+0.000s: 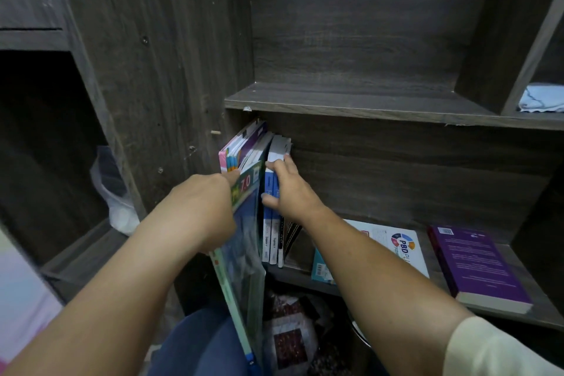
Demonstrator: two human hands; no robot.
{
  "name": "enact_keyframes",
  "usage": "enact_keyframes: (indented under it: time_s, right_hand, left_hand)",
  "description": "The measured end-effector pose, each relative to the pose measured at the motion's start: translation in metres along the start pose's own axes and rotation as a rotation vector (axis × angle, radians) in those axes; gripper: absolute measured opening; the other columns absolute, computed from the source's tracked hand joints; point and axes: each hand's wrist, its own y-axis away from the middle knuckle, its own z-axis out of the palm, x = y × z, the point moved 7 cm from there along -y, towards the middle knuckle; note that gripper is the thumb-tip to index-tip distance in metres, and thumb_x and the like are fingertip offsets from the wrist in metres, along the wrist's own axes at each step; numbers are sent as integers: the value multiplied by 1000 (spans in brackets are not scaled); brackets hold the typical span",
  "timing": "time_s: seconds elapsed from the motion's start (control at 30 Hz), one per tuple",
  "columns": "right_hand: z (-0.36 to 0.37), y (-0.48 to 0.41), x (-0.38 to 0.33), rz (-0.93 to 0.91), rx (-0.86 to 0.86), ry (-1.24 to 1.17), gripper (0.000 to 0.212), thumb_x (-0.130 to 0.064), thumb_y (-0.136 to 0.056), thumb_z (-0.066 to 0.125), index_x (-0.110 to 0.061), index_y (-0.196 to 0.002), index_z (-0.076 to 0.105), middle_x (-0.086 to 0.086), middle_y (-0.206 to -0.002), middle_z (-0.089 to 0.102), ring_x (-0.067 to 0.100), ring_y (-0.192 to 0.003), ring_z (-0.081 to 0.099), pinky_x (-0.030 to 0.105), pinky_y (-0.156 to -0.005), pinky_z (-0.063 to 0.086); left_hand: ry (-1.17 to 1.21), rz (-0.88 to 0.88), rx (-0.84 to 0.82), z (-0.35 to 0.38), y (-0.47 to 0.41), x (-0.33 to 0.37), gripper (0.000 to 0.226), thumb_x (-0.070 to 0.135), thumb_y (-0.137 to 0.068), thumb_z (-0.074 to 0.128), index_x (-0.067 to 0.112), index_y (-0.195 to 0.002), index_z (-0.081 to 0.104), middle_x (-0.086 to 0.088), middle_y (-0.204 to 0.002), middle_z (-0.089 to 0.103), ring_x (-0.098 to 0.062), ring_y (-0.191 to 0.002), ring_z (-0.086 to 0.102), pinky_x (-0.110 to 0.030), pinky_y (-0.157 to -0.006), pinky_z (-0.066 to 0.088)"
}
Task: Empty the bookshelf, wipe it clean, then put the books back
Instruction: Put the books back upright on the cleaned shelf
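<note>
A dark wooden bookshelf (381, 107) fills the view. On its lower shelf, at the left, several books stand upright (244, 146). My left hand (201, 207) grips a large blue-green book (244, 253) that tilts out of the row toward me. My right hand (290, 189) holds the blue and white books (270, 241) beside it, thumb on the spines and fingers over their tops. A white-covered book (396, 241) and a purple book (476, 265) lie flat on the same shelf to the right.
A light blue cloth (541, 98) lies in the upper right compartment. The shelf above the books is bare. A plastic bag (113, 189) hangs at the left. Patterned fabric (290, 339) sits below the shelf, and my blue-clad knee (198, 345) is under my arms.
</note>
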Motion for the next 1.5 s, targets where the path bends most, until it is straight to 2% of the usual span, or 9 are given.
enact_keyframes:
  time_s: [0.13,0.27,0.37,0.67,0.9,1.03,1.17,1.33,1.5]
  right_hand:
    - [-8,-1,8,50,138,-64,43,-30,-89,68,-19,-123,44,13,-158,17,41,-122,49,44,-93,47]
    - [-15,4,16,125,292,-128,36,-17,-85,66,-17,-115,46,14,-148,32,37,-114,53,35,-84,44]
    - [-27,14,27,148,394,-157,33,-11,-80,65,-14,-109,49,9,-133,45,31,-106,54,32,-80,42]
    - [-50,40,60,217,498,-146,32,-7,-80,64,-12,-108,51,12,-138,42,31,-102,57,30,-77,42]
    - [-52,41,62,184,420,-168,33,-8,-84,63,-13,-113,49,14,-142,37,28,-111,53,23,-80,35]
    - [-48,38,60,165,378,-139,34,-11,-87,62,-14,-118,47,15,-147,31,32,-113,54,25,-84,39]
    - [-44,35,56,145,348,-112,35,-14,-91,60,-16,-123,45,15,-150,26,34,-114,54,34,-87,46]
    - [-28,28,34,120,230,-110,41,-20,-96,57,-22,-133,40,14,-158,12,39,-129,45,41,-96,45]
    - [-3,25,31,125,-55,-376,90,-20,-88,62,-49,-147,2,5,-158,24,27,-138,37,39,-110,35]
  left_hand:
    - [21,13,-47,4,1,-1,76,15,-89,50,41,-151,16,-9,-134,52,-24,-103,59,-28,-80,51]
    - [46,30,-68,8,-2,5,75,15,-89,50,42,-151,16,-8,-132,53,-21,-92,57,-25,-73,47]
    - [36,26,-48,9,-7,11,76,14,-89,50,41,-151,16,-9,-133,52,-24,-99,59,-27,-76,49]
    - [6,19,73,13,-48,34,76,7,-84,49,32,-151,23,-16,-131,52,-37,-116,53,-36,-88,47]
    - [16,43,309,48,-95,51,67,5,-89,51,22,-150,27,-16,-110,62,-38,-97,63,-42,-76,50]
    - [-62,207,542,66,-93,45,50,32,-80,75,10,-123,61,-12,-96,59,-34,-79,58,-41,-59,47]
    - [-81,233,677,70,-83,28,79,61,-54,80,15,-117,66,-11,-101,54,-31,-89,42,-42,-68,38]
    - [-16,184,657,68,-85,11,96,51,-42,88,13,-125,58,-13,-108,54,-34,-92,47,-47,-71,45]
    - [28,150,522,77,-86,9,130,40,-33,95,5,-144,36,-12,-116,51,-30,-93,47,-42,-70,52]
